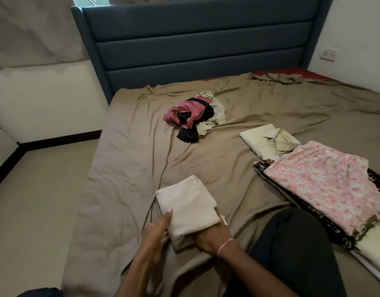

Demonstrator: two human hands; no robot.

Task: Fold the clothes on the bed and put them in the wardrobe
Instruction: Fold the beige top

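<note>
A folded cream garment (190, 207) lies on the tan bedsheet (124, 168) near the bed's front. My left hand (158, 234) holds its left edge, index finger straight along the cloth and the other fingers curled under it. My right hand (212, 237), with a pink bracelet, has its fingers tucked under the garment's near end. Further back lies an unfolded heap of pink, black and beige clothes (195, 115). At the right sits a folded pale yellow shirt (268, 139) and a stack topped by a pink floral cloth (321, 185).
A blue padded headboard (197, 41) stands at the far end. Beige floor (34, 211) lies left of the bed, with a white wall and dark skirting. My dark-trousered knee (296, 254) rests on the bed at the lower right. No wardrobe is in view.
</note>
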